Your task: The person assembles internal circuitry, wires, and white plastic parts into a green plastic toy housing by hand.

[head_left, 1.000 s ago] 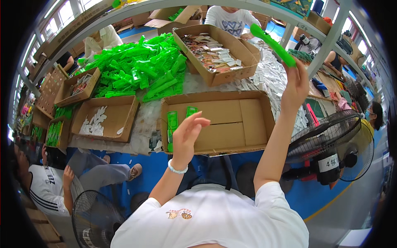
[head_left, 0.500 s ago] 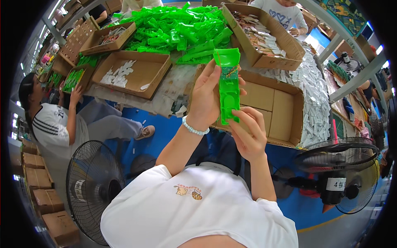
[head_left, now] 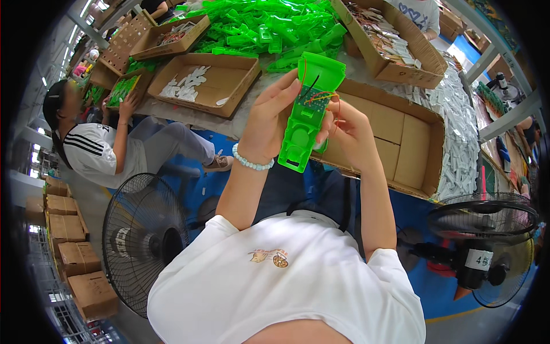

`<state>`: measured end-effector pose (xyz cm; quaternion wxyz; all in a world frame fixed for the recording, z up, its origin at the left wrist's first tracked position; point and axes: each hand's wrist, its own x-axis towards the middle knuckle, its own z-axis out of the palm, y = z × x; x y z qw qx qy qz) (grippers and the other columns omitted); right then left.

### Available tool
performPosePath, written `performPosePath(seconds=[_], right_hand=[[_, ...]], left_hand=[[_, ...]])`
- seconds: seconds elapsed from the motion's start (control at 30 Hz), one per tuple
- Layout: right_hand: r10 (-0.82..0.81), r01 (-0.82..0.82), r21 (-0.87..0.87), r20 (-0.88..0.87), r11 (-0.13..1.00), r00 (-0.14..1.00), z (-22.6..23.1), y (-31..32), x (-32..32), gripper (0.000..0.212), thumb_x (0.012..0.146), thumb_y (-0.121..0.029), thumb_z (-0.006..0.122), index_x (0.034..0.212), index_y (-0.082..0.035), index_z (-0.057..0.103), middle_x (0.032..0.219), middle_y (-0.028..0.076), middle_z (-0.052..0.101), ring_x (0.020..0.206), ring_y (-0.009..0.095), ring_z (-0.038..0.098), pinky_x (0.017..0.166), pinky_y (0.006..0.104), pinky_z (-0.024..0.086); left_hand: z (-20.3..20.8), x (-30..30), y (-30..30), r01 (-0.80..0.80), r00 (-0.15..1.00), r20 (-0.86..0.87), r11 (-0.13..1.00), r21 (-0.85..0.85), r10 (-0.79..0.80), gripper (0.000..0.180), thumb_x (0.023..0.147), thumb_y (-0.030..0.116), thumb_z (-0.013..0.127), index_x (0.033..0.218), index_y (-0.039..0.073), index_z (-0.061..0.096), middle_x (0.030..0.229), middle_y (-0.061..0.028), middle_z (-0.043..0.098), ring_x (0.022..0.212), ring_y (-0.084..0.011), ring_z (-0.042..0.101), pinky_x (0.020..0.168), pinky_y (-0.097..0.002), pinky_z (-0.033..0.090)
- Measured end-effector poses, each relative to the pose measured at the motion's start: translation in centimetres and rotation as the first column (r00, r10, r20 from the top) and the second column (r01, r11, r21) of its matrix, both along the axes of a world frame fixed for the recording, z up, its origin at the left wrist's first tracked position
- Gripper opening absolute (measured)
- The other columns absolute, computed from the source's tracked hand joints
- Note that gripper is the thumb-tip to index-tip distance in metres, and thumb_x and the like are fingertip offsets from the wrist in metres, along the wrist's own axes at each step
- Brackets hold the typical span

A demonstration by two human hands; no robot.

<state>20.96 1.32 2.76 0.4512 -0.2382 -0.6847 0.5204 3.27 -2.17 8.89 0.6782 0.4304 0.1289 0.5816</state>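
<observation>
A long green plastic housing [head_left: 299, 137], open side up and tilted, rests in my left hand [head_left: 264, 123], its thumb along the left edge and fingers behind. A green circuit board [head_left: 313, 98] sits in its middle, with thin red, yellow and black wires [head_left: 324, 96] rising from it. Beside the housing's right edge, my right hand [head_left: 354, 129] is closed, thumb and finger pinching the loose coloured wire ends. Another bit of green plastic [head_left: 322, 147] shows below the right hand's fingers; how it is held is hidden.
Beyond my hands lies an open cardboard box [head_left: 395, 132]. Green housings [head_left: 258, 28] are heaped at the back, near a tray of white pieces [head_left: 229, 109] and a box of wired parts [head_left: 427, 74]. Fans stand left [head_left: 146, 241] and right [head_left: 481, 223]. A co-worker [head_left: 94, 143] sits at left.
My right hand has moved from the housing's lower end up to the wires at its right side. The housing has tilted, and the wires now stand out from the board. The whole view has shifted.
</observation>
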Motion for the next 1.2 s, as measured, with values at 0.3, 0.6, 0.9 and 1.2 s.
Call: performPosePath(seconds=[0.3, 0.6, 0.9, 1.2], right_hand=[[0.346, -0.463, -0.318, -0.361, 0.827, 0.866, -0.2, -0.3, 0.1, 0.027, 0.095, -0.010, 0.049, 0.112, 0.006, 0.062, 0.085, 0.017, 0.070, 0.073, 0.016, 0.064, 0.062, 0.0251, 0.050], [0.230, -0.316, -0.312, -0.281, 0.896, 0.932, 0.2, -2.2, 1.2, 0.025, 0.093, -0.009, 0.057, 0.112, 0.005, 0.064, 0.093, 0.015, 0.069, 0.077, 0.019, 0.065, 0.072, 0.0316, 0.054], [-0.406, 0.369, 0.373, 0.025, 0.852, 0.913, 3.2, -4.9, -0.5, 0.020, 0.085, 0.002, 0.067, 0.105, 0.004, 0.066, 0.093, 0.010, 0.065, 0.085, 0.016, 0.067, 0.070, 0.0267, 0.054], [-0.503, 0.547, 0.028, -0.356, 0.837, 0.787, 1.9, -5.4, -3.5, 0.017, 0.088, 0.000, 0.068, 0.102, 0.006, 0.061, 0.095, 0.011, 0.065, 0.083, 0.016, 0.068, 0.070, 0.0250, 0.056]], left_hand=[[0.0, -2.8, 0.8, 0.017, 1.000, -0.022, 0.996, 0.084, -0.015, 0.040, 0.102, 0.025, 0.043, 0.130, -0.004, 0.047, 0.111, -0.0225, 0.062, 0.079, -0.0273, 0.067, 0.064, -0.0365, 0.057], [0.0, -3.2, 0.8, -0.212, 0.971, -0.101, 0.975, 0.061, 0.217, 0.041, 0.101, 0.022, 0.047, 0.136, 0.000, 0.043, 0.111, -0.0229, 0.063, 0.081, -0.0262, 0.068, 0.065, -0.0351, 0.057], [-0.2, -1.5, 0.3, -0.597, 0.729, -0.118, 0.711, 0.373, 0.674, 0.045, 0.100, 0.027, 0.052, 0.136, 0.002, 0.039, 0.105, -0.0166, 0.060, 0.081, -0.0212, 0.060, 0.070, -0.0341, 0.054], [-1.0, 1.5, -0.5, -0.648, 0.756, 0.343, 0.564, 0.512, 0.557, 0.050, 0.091, 0.021, 0.057, 0.134, 0.005, 0.036, 0.106, -0.0132, 0.056, 0.087, -0.0224, 0.050, 0.079, -0.0422, 0.044]])
